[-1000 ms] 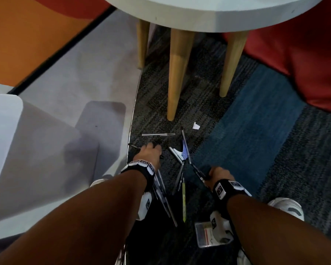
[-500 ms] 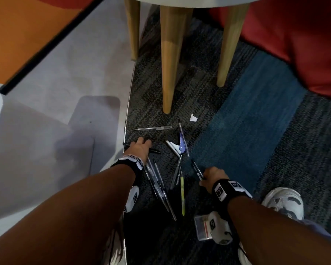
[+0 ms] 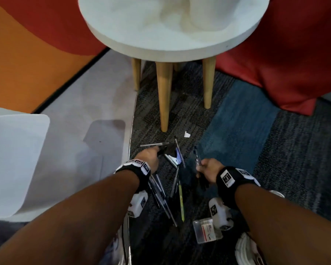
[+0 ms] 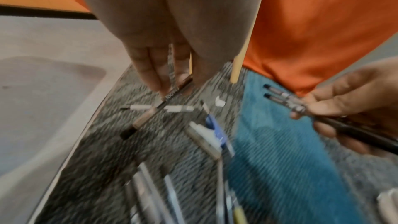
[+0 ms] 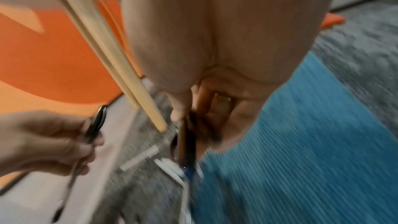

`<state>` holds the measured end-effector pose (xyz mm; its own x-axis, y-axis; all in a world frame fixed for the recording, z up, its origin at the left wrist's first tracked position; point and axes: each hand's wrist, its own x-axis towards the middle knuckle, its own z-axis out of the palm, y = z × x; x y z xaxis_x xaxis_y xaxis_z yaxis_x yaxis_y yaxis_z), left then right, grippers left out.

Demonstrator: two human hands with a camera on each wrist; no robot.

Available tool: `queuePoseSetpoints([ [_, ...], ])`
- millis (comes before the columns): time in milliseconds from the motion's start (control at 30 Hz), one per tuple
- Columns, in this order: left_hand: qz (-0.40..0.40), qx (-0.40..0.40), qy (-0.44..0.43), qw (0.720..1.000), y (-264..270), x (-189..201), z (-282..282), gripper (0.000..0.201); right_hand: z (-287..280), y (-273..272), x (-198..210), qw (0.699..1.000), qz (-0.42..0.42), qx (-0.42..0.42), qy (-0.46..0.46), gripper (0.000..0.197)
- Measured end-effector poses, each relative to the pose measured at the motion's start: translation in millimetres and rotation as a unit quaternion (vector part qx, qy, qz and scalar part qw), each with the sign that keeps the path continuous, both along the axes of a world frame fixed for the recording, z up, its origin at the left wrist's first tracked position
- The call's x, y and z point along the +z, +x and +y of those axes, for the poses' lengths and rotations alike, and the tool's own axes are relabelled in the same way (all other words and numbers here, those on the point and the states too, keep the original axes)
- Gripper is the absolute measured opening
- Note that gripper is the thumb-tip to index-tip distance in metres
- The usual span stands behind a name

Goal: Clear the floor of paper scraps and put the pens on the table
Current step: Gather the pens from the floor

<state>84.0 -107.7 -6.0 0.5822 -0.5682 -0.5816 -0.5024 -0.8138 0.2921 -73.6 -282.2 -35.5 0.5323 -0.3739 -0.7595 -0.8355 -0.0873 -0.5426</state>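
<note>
My left hand [image 3: 151,156] pinches a dark pen [image 4: 170,95] between fingertips and thumb, just above the carpet. My right hand [image 3: 203,168] grips two dark pens [image 4: 284,97] [image 3: 196,156], tips pointing away, over the blue carpet patch. More pens lie on the floor: a clear one [image 3: 154,144] beyond my left hand, a cluster [image 3: 161,194] between my wrists, and a yellow one [image 3: 181,204]. A small white paper scrap [image 3: 187,134] lies by a table leg. The round white table [image 3: 161,46] stands straight ahead.
A blue-and-white clip-like tool [image 3: 175,158] lies among the pens. A clear plastic card holder [image 3: 206,230] sits near my right shoe [image 3: 246,249]. Wooden table legs [image 3: 164,100] stand close ahead, red seating [image 3: 287,60] lies behind, and a blurred white cylinder [image 3: 208,14] is on the table.
Both hands have risen off the carpet with pens in them; the left lifted the dark pen it was touching. The view has tilted up, showing the tabletop.
</note>
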Motion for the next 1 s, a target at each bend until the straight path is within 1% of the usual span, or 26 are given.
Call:
queuePoseSetpoints([
  [33, 0.003, 0.007, -0.021, 1.000, 0, 16, -5, 0.036, -3, 2, 13, 0.999, -0.025, 0.000, -0.028, 0.017],
  [100, -0.001, 0.004, -0.063, 0.998, 1, 51, -14, 0.034, -6, 12, 50, 0.995, -0.064, -0.014, -0.080, 0.027],
  [167, -0.018, -0.004, -0.099, 0.995, 5, 87, -21, 0.036, -5, 19, 94, 0.988, -0.118, -0.021, -0.095, 0.025],
  [233, -0.042, -0.012, -0.137, 0.990, 6, 124, -28, 0.033, -2, 27, 134, 0.980, -0.180, -0.014, -0.083, 0.028],
  [300, -0.065, -0.019, -0.180, 0.981, 6, 160, -32, 0.025, 0, 34, 168, 0.975, -0.210, -0.008, -0.078, 0.031],
  [400, -0.092, -0.039, -0.245, 0.964, 4, 204, -35, 0.017, 8, 40, 221, 0.965, -0.253, 0.006, -0.061, 0.023],
  [467, -0.094, -0.038, -0.287, 0.953, 0, 226, -35, 0.013, 12, 43, 250, 0.958, -0.283, -0.007, -0.041, 0.021],
  [533, -0.061, -0.009, -0.347, 0.936, -6, 245, -36, 0.008, 16, 45, 277, 0.953, -0.302, -0.033, 0.004, 0.023],
  [567, -0.045, 0.008, -0.382, 0.923, -8, 251, -35, 0.013, 16, 45, 289, 0.948, -0.312, -0.051, 0.033, 0.024],
  [600, -0.037, 0.022, -0.416, 0.908, -11, 257, -35, 0.025, 17, 44, 299, 0.941, -0.325, -0.069, 0.059, 0.023],
  [633, -0.033, 0.034, -0.441, 0.896, -14, 262, -34, 0.030, 16, 43, 309, 0.934, -0.339, -0.082, 0.077, 0.022],
  [667, -0.027, 0.048, -0.464, 0.884, -16, 265, -32, 0.026, 15, 42, 317, 0.928, -0.351, -0.086, 0.087, 0.021],
  [700, -0.019, 0.063, -0.487, 0.871, -20, 269, -32, 0.018, 15, 40, 323, 0.925, -0.360, -0.085, 0.090, 0.022],
  [733, -0.007, 0.072, -0.507, 0.859, -24, 273, -32, 0.014, 13, 39, 326, 0.923, -0.368, -0.076, 0.086, 0.025],
  [767, 0.000, 0.071, -0.520, 0.851, -27, 276, -33, 0.017, 12, 39, 328, 0.923, -0.372, -0.064, 0.077, 0.027],
  [800, -0.003, 0.062, -0.526, 0.848, -29, 278, -36, 0.018, 12, 39, 327, 0.924, -0.373, -0.052, 0.063, 0.025],
  [867, -0.027, 0.053, -0.541, 0.839, -28, 276, -42, 0.012, 10, 39, 323, 0.923, -0.381, -0.037, 0.041, 0.020],
  [933, -0.054, 0.056, -0.558, 0.826, -23, 274, -47, 0.008, 7, 43, 317, 0.920, -0.391, -0.033, 0.023, 0.020],
  [1000, -0.074, 0.065, -0.563, 0.820, -16, 273, -52, 0.009, 3, 46, 315, 0.918, -0.395, -0.021, 0.014, 0.019],
])
